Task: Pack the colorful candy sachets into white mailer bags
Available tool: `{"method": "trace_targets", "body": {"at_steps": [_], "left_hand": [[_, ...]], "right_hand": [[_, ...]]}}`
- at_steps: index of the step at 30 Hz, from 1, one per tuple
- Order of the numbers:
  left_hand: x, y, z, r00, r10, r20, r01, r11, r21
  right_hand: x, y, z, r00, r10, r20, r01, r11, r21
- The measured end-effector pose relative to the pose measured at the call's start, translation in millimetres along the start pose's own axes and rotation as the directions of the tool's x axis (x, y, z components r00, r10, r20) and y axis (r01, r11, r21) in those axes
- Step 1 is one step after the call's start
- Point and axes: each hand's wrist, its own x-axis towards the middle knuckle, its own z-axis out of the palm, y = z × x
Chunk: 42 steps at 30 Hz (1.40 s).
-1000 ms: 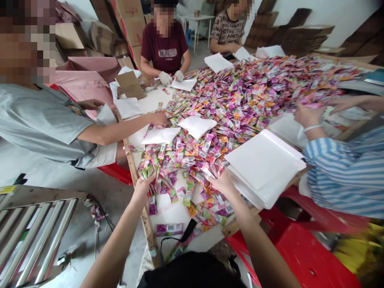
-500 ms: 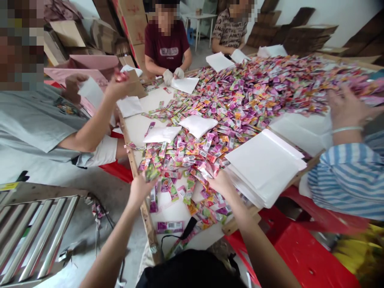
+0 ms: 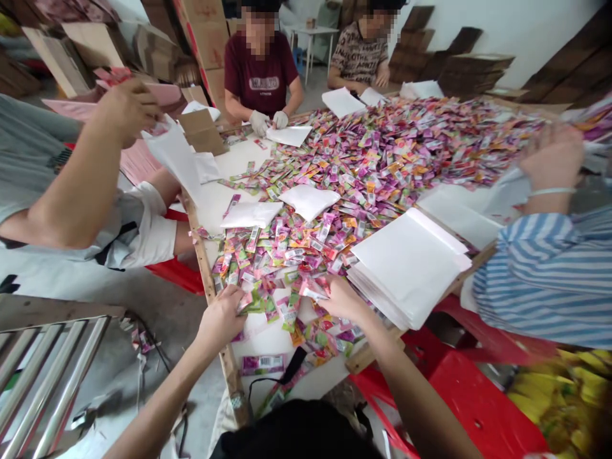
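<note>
My left hand [image 3: 224, 313] is at the table's left edge, its fingers closed on green and pink candy sachets [image 3: 255, 301]. Across from it, my right hand [image 3: 340, 297] grips a pink and white sachet [image 3: 313, 290] between thumb and fingers. Both hands are low over a spread of small printed sachets [image 3: 291, 245] in purple, pink, green and orange. A purple sachet with a barcode [image 3: 262, 364] lies flat near the front edge. Just beyond my right hand is a stack of white envelopes [image 3: 411, 255]. Two filled white packets [image 3: 310, 201] rest on the sachets farther in.
A large sachet heap [image 3: 382, 146] covers the far table. Co-workers sit around it: one in grey [image 3: 71, 185], one in blue stripes [image 3: 545, 274], two opposite. A wooden rail [image 3: 203, 255] edges the table. A red stool [image 3: 468, 389] and a metal roller rack [image 3: 52, 376] stand alongside.
My left hand has lowered from above the rail onto the sachets. My right hand has shifted slightly down and left. The co-worker on the left has raised an arm over a white envelope.
</note>
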Motion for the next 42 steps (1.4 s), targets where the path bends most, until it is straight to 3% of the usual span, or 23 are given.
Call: {"method": "trace_targets", "body": {"at_steps": [2, 4, 5, 7, 9, 10, 11, 12, 14, 15, 17, 20, 25, 30, 32, 34, 36, 39, 40, 41, 42], "left_hand": [[-1, -7, -1.2, 0.998, -0.03, -0.064, 0.011, 0.959, -0.284], [1, -10, -0.5, 0.982, -0.181, -0.05, 0.118, 0.803, -0.585], [3, -9, 0.1, 0.974, -0.229, 0.001, 0.163, 0.691, -0.704], [11, 0, 1.7, 0.971, -0.215, 0.105, 0.197, 0.469, -0.861], [29, 15, 4.4, 0.979, -0.17, 0.114, 0.169, 0.352, -0.921], [43, 24, 6.6, 0.986, -0.149, 0.077, 0.128, 0.369, -0.92], [60, 34, 9.6, 0.992, -0.124, 0.032, 0.084, 0.443, -0.892], [79, 44, 13.3, 0.996, -0.083, -0.022, 0.029, 0.574, -0.819], [120, 66, 22.7, 0.999, 0.028, -0.034, -0.041, 0.878, -0.477], [139, 76, 28.0, 0.995, 0.1, 0.001, -0.096, 0.96, -0.264], [169, 91, 38.6, 0.985, 0.159, 0.072, -0.152, 0.984, -0.098], [184, 98, 52.6, 0.967, 0.195, 0.164, -0.192, 0.981, -0.029], [162, 78, 61.9, 0.958, 0.195, 0.213, -0.206, 0.978, 0.035], [142, 62, 37.8, 0.972, 0.206, 0.117, -0.202, 0.978, -0.044], [135, 58, 22.5, 0.987, 0.162, 0.025, -0.149, 0.951, -0.27], [128, 53, 10.4, 0.996, 0.068, -0.055, -0.087, 0.818, -0.569], [122, 49, 5.1, 0.995, -0.066, -0.079, -0.027, 0.572, -0.82], [123, 45, 9.7, 0.977, -0.214, 0.01, 0.066, 0.254, -0.965], [126, 45, 13.5, 0.971, -0.236, 0.035, 0.086, 0.207, -0.975], [132, 46, 17.8, 0.972, -0.232, 0.031, 0.092, 0.256, -0.962], [140, 50, 22.4, 0.977, -0.212, 0.005, 0.084, 0.364, -0.928]], "right_hand": [[1, 8, -8, 0.998, 0.069, -0.009, -0.064, 0.959, 0.277], [10, 18, -13, 0.98, 0.163, -0.117, -0.095, 0.89, 0.446], [17, 23, -15, 0.964, 0.197, -0.182, -0.092, 0.881, 0.464], [33, 30, -18, 0.925, 0.239, -0.295, -0.099, 0.902, 0.42], [52, 32, -21, 0.886, 0.275, -0.372, -0.144, 0.929, 0.342], [61, 32, -23, 0.875, 0.285, -0.392, -0.181, 0.943, 0.28], [71, 30, -25, 0.871, 0.284, -0.401, -0.22, 0.955, 0.2], [81, 28, -27, 0.877, 0.274, -0.394, -0.252, 0.962, 0.107], [97, 22, -30, 0.9, 0.248, -0.357, -0.288, 0.956, -0.062], [102, 19, -30, 0.907, 0.241, -0.345, -0.297, 0.948, -0.119], [107, 15, -26, 0.913, 0.22, -0.345, -0.294, 0.939, -0.179], [96, 15, -12, 0.922, 0.179, -0.342, -0.276, 0.926, -0.258], [61, 16, 15, 0.953, 0.09, -0.29, -0.182, 0.934, -0.307], [44, 10, 2, 0.949, 0.022, -0.315, -0.106, 0.962, -0.251], [36, 11, -10, 0.941, 0.043, -0.335, -0.075, 0.994, -0.085], [27, 14, -19, 0.938, 0.094, -0.334, -0.027, 0.98, 0.198], [19, 19, -24, 0.943, 0.141, -0.301, 0.01, 0.893, 0.45], [16, 27, -35, 0.947, 0.206, -0.246, -0.011, 0.787, 0.617], [20, 28, -43, 0.938, 0.235, -0.255, -0.019, 0.768, 0.64], [26, 29, -51, 0.919, 0.267, -0.291, -0.014, 0.758, 0.652], [34, 28, -62, 0.889, 0.293, -0.353, 0.005, 0.764, 0.645]]}}
